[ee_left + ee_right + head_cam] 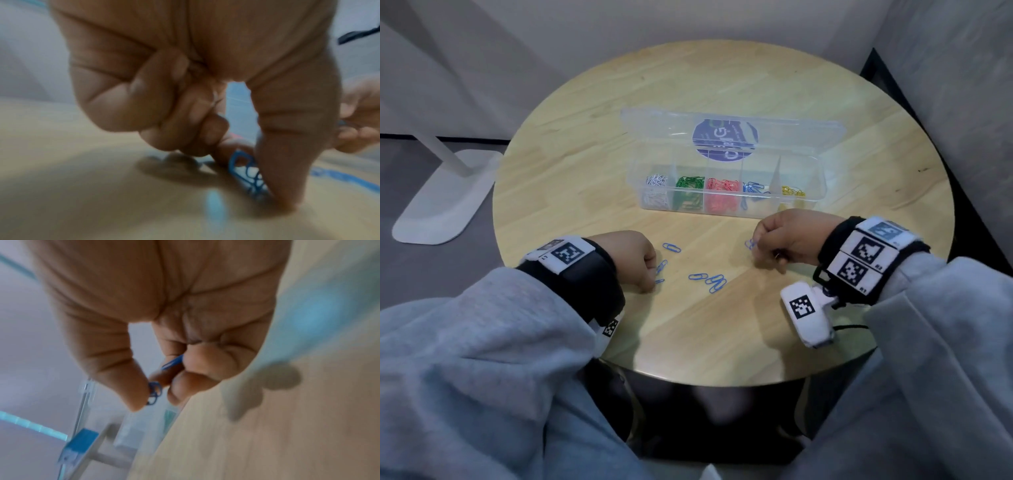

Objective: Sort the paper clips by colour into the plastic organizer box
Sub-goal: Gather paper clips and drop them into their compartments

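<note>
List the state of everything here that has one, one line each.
organizer box: lid open, five compartments holding clips.
loose blue paper clips: flat on table.
left hand: fingers pinching blue clips against table.
right hand: holding blue clips.

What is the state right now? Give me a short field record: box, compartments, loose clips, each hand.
box: plastic organizer box, lid open, on the round table
compartments, left to right: white, green, red, blue, yellow clips
loose clips: blue paper clips on table, between the hands; only blue remains
left hand: fingers curled, pinching blue clips against the table
right hand: pinching several blue clips, raised near the box front
</note>
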`<action>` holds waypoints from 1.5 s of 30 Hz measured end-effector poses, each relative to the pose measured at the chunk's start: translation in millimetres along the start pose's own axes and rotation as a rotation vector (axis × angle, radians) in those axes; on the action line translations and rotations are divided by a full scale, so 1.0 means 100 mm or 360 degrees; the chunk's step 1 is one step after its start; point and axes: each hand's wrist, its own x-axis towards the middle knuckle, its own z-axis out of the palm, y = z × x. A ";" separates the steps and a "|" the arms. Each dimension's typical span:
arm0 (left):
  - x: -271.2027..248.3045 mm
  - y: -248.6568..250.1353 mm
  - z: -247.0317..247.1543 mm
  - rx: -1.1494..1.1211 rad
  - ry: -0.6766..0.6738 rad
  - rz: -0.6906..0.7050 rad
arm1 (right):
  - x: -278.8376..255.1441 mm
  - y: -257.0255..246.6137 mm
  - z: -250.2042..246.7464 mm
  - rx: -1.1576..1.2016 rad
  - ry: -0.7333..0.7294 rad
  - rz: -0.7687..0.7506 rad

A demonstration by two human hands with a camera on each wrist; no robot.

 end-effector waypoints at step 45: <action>0.01 0.23 -0.04 -0.0229 0.0172 -0.0216 | 0.02 -0.19 0.60 -0.1590 -0.0002 -0.0344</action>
